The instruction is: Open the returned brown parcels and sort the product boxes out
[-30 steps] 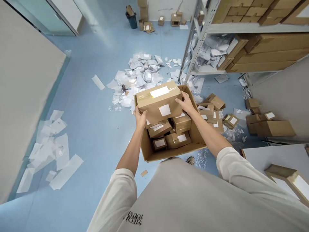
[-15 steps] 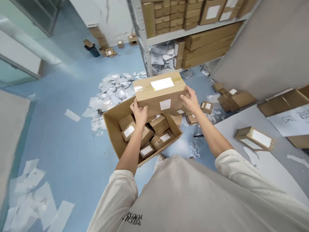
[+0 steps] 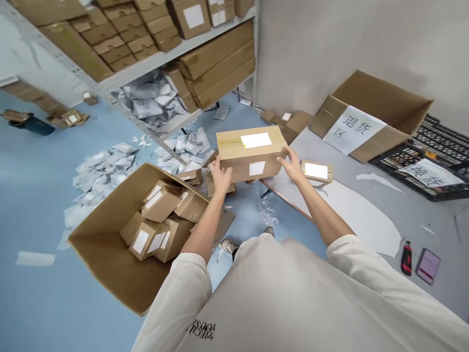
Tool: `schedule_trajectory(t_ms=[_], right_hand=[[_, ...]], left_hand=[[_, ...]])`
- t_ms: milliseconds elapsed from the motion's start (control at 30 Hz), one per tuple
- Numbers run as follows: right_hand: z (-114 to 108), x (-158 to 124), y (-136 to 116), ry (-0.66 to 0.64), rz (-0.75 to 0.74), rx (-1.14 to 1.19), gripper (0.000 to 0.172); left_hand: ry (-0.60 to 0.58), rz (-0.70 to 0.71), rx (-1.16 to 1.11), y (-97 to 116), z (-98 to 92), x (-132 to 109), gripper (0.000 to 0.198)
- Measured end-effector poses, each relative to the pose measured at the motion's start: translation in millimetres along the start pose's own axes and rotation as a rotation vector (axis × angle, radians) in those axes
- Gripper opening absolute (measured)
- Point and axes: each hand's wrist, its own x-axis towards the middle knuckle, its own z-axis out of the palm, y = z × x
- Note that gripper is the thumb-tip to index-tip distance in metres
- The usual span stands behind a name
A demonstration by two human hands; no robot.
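Observation:
I hold a brown cardboard parcel (image 3: 251, 152) with white labels on its top and front, lifted in the air between both hands. My left hand (image 3: 221, 177) grips its lower left corner. My right hand (image 3: 293, 164) grips its right end. The parcel hangs over the near edge of a grey table (image 3: 366, 210). Below and to the left, a large open carton (image 3: 110, 254) on the blue floor holds several small labelled boxes (image 3: 156, 225).
A small flat labelled box (image 3: 317, 171) lies on the table beside my right hand. Further back stand an open carton with a paper sign (image 3: 370, 115) and a black crate (image 3: 428, 161). A red-black tool (image 3: 406, 257) and a phone (image 3: 428, 265) lie at right. Shelving (image 3: 154, 54) holds cartons and grey mailers.
I have turned to the right with the parcel, carrying it from above the open carton to the edge of the grey table. Both hands keep the same grip.

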Motion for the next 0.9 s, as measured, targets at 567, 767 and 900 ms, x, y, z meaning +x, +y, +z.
schedule_trajectory(t_ms=[567,767,900], right_hand=[[-136.4,-57.4,91.2,0.277,0.287,0.076,0.065],[-175.4,-63.2,97.7,0.407,0.316,-0.011,0.056],[-201.5,-74.8,108.5,0.472,0.351,-0.088,0.054]], left_hand=[[-0.250,0.061,-0.069,31.1,178.9,-7.9,0.080],[-0.370,0.074,-0.101,29.4,217.8,-22.7,0.075],[-0.470,0.044,-0.137,20.2,248.0,-43.0,0.074]])
